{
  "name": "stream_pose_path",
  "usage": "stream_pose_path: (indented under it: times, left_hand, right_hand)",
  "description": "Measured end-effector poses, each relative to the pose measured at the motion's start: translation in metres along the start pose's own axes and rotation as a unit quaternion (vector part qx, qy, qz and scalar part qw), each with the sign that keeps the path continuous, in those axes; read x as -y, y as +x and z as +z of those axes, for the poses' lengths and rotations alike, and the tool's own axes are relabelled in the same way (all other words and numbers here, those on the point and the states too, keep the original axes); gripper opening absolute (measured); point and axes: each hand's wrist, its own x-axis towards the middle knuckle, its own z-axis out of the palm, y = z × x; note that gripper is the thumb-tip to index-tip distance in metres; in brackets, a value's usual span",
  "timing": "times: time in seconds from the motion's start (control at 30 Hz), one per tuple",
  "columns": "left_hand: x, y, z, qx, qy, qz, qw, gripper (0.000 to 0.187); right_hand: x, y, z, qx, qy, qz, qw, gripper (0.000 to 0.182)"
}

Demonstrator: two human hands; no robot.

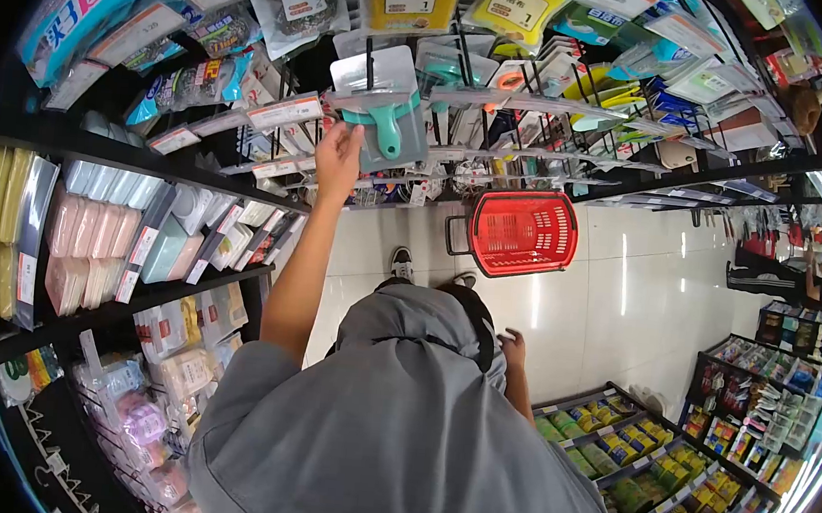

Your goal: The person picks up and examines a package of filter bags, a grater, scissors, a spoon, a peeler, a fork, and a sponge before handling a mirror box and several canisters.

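Observation:
On a peg in front of me hangs a teal scraper or squeegee (387, 129) with a T-shaped head, packed on a grey-and-white card. My left hand (338, 159) is raised to it, thumb and fingers closed at the lower left edge of the pack. A similar teal tool (444, 69) hangs just to its right. Down beside my right hip hangs my right hand (512, 347), empty, its fingers loosely bent and apart.
A red shopping basket (523, 232) stands on the tiled floor (615, 274), right of my feet. Shelves of storage boxes (90, 238) rise on the left. Low bins of packaged sponges (639, 438) are at the lower right. Another person (780, 279) is far right.

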Motion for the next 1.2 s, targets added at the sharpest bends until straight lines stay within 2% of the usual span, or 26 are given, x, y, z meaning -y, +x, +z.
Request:
stream_pose_path:
  times: [0.07, 0.2, 0.33, 0.37, 0.43, 0.53, 0.6, 0.63, 0.73, 0.77, 0.83, 0.87, 0.9, 0.97, 1.0, 1.03, 1.1, 1.13, 1.17, 1.2]
  left_hand:
    - [-0.002, -0.007, 0.002, -0.017, -0.080, -0.029, 0.996, 0.016]
    - [-0.007, -0.008, 0.000, 0.002, -0.055, -0.047, 0.997, 0.018]
    - [0.001, -0.005, 0.002, -0.025, -0.052, -0.060, 0.997, 0.017]
    - [0.001, -0.006, 0.003, -0.026, -0.051, -0.059, 0.997, 0.017]
    - [0.004, -0.008, 0.005, -0.031, -0.031, -0.056, 0.997, 0.015]
    - [0.025, -0.020, 0.006, -0.037, 0.018, -0.041, 0.998, 0.013]
    - [0.025, -0.028, 0.010, -0.036, -0.002, -0.042, 0.998, 0.012]
    - [0.023, -0.034, 0.011, -0.033, -0.023, -0.047, 0.998, 0.010]
    - [0.019, -0.045, 0.014, -0.018, -0.070, -0.050, 0.996, 0.010]
    - [0.018, -0.047, 0.012, -0.014, -0.069, -0.053, 0.996, 0.010]
    - [0.016, -0.055, 0.007, 0.015, -0.125, -0.112, 0.986, 0.010]
    - [0.013, -0.061, 0.008, 0.017, -0.125, -0.115, 0.985, 0.010]
    - [0.011, -0.067, 0.009, 0.016, -0.104, -0.124, 0.987, 0.010]
    - [0.005, -0.080, 0.012, 0.018, -0.082, -0.135, 0.987, 0.011]
    - [0.002, -0.087, 0.015, 0.031, -0.034, -0.094, 0.995, 0.011]
    - [0.001, -0.096, 0.015, 0.045, 0.014, -0.054, 0.997, 0.012]
    - [-0.012, -0.116, 0.018, 0.080, 0.013, -0.076, 0.994, 0.011]
    - [-0.035, -0.125, 0.026, 0.123, 0.064, -0.114, 0.984, 0.016]
    - [-0.052, -0.130, 0.034, 0.165, 0.114, -0.151, 0.968, 0.023]
    - [-0.059, -0.131, 0.040, 0.172, 0.111, -0.156, 0.966, 0.023]
  right_hand:
    - [0.032, 0.003, 0.007, 0.024, -0.006, -0.004, 1.000, 0.033]
    - [0.103, 0.014, 0.028, 0.086, -0.010, -0.112, 0.990, 0.027]
    - [0.155, 0.014, 0.057, 0.119, -0.040, -0.208, 0.970, 0.023]
    - [0.168, 0.007, 0.063, 0.121, -0.040, -0.208, 0.970, 0.023]
    - [0.194, -0.011, 0.075, 0.186, 0.089, -0.192, 0.959, 0.021]
    - [0.207, -0.023, 0.087, 0.220, 0.085, -0.200, 0.951, 0.020]
    - [0.209, -0.026, 0.093, 0.234, 0.082, -0.196, 0.949, 0.020]
    - [0.211, -0.030, 0.096, 0.232, 0.084, -0.192, 0.950, 0.020]
    - [0.217, -0.036, 0.106, 0.229, 0.039, -0.289, 0.929, 0.023]
    - [0.222, -0.038, 0.112, 0.226, 0.041, -0.286, 0.930, 0.023]
    - [0.234, -0.045, 0.119, 0.178, 0.036, -0.378, 0.908, 0.026]
    - [0.246, -0.052, 0.119, 0.191, 0.029, -0.379, 0.905, 0.030]
    - [0.257, -0.060, 0.121, 0.188, 0.030, -0.377, 0.906, 0.030]
    - [0.279, -0.078, 0.122, 0.133, -0.041, -0.471, 0.871, 0.033]
    - [0.290, -0.082, 0.121, 0.110, -0.100, -0.527, 0.837, 0.042]
    - [0.298, -0.087, 0.121, 0.107, -0.100, -0.522, 0.840, 0.042]
    - [0.308, -0.094, 0.127, 0.062, -0.155, -0.578, 0.799, 0.054]
    - [0.304, -0.089, 0.132, 0.057, -0.157, -0.572, 0.803, 0.054]
    - [0.295, -0.079, 0.139, 0.165, -0.017, -0.485, 0.859, 0.054]
    - [0.287, -0.070, 0.142, 0.265, 0.126, -0.377, 0.878, 0.053]
